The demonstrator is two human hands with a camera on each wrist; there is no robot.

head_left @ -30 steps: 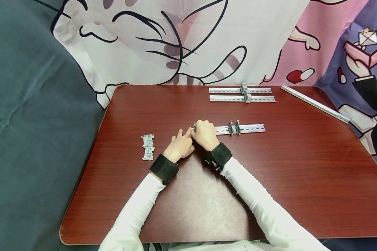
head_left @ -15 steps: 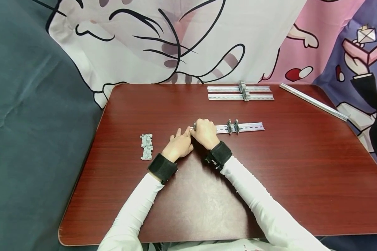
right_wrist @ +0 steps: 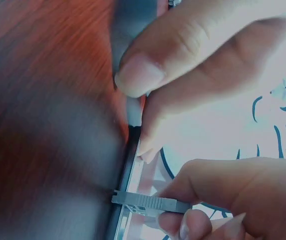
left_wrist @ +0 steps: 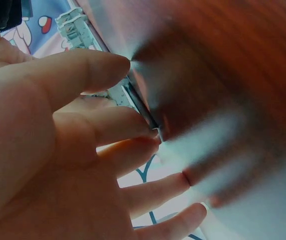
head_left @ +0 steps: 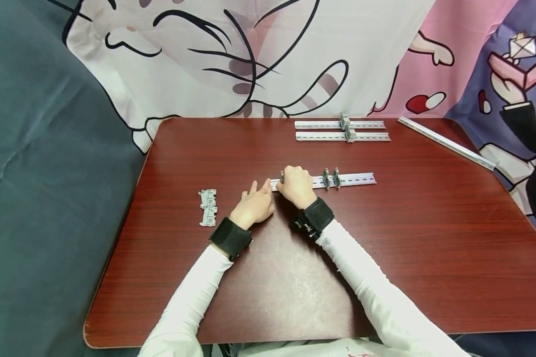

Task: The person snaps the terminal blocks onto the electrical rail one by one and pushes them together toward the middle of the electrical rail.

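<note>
A slotted metal DIN rail (head_left: 356, 179) lies across the middle of the table. My left hand (head_left: 253, 204) rests at its left end with fingers spread fairly straight; in the left wrist view the index finger touches the rail end (left_wrist: 144, 106). With its thumb and curled fingers, my right hand (head_left: 297, 186) pinches a thin grey DIN rail clip (right_wrist: 148, 201), which stands upright across the rail near that end. In the head view this clip is mostly hidden by the hand. Farther right on the same rail stand two similar clips (head_left: 326, 179).
Two joined grey clips (head_left: 208, 208) lie flat left of my hands. Behind, near the far edge, are two short rails (head_left: 314, 136) with clips on them. A bare rail (head_left: 446, 143) lies slanted at the back right, reaching the table (head_left: 429, 258) edge. A printed curtain (head_left: 295, 59) hangs behind.
My right hand has slid slightly to the right along the rail with the clip, uncovering more of the rail's left end. My left hand stays in place.
</note>
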